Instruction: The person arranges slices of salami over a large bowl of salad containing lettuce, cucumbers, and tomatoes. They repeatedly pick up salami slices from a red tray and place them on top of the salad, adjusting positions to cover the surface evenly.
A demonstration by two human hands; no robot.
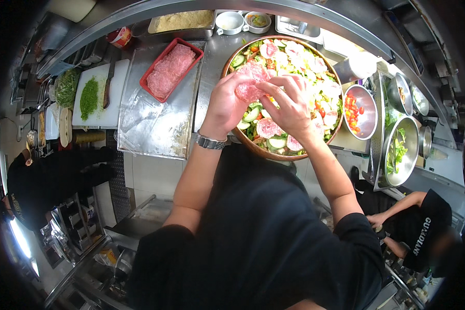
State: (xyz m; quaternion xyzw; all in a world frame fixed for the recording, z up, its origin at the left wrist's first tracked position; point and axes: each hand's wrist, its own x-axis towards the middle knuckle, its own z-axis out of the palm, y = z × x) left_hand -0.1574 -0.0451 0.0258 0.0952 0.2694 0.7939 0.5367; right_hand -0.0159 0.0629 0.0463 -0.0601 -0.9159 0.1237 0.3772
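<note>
My left hand (225, 103) holds a small stack of pink salami slices (251, 77) above a large wooden bowl (257, 152). My right hand (292, 106) is closed in a pinch at the right edge of that stack, thumb and fingertips on a slice. Below both hands the bowl is full of salad (323, 75): greens, cucumber rounds, tomato pieces and salami slices spread over the top. To the left, a red tray (184, 76) carries more salami slices in a pile.
The red tray rests on a metal sheet pan (157, 129). Farther left, a white cutting board (118, 98) bears chopped herbs (89, 98) and a knife (107, 88). Right of the salad stand metal bowls of tomatoes (368, 121) and lettuce (411, 168). A person (426, 227) works at lower right, another (51, 178) at left.
</note>
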